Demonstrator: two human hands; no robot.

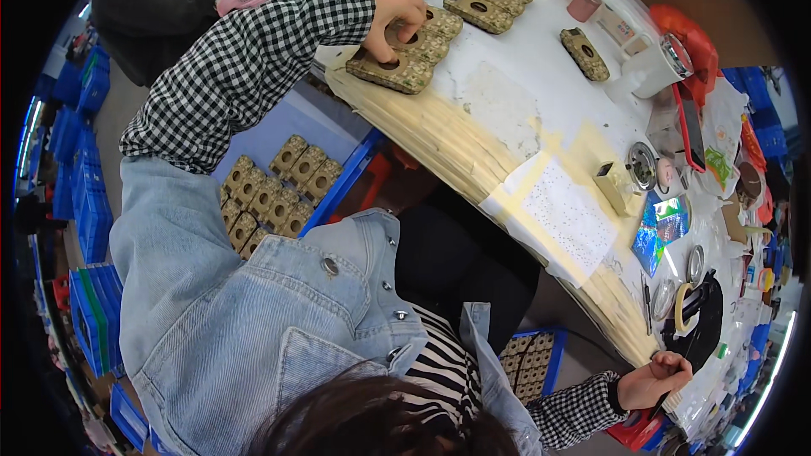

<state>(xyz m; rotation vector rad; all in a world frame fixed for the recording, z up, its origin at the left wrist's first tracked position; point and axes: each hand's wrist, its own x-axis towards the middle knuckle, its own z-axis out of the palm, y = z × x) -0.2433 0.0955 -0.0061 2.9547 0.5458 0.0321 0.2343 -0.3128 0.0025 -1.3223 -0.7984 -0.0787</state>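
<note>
My left hand (pixel 395 24) reaches over the near edge of the table at the upper left. Its thumb and fingers are bent around one of the camouflage-patterned casings (pixel 390 73), small blocks with a dark round opening, lying side by side in a row. At the lower right, my right hand (pixel 657 378) is by the table edge with its fingers curled together. What they hold, if anything, is hidden. Just beyond that hand sits a black tape dispenser (pixel 708 321) with a yellowish tape roll (pixel 683 307).
More casings (pixel 488 0) lie farther back, with a single one (pixel 585 55) apart. A white cup (pixel 663 67), phone (pixel 691 128), printed sheet (pixel 562 215) and blue packet (pixel 650 236) are on the table. Blue bins (pixel 345 177) of casings stand below. Another person's dark sleeve (pixel 160 8) shows upper left.
</note>
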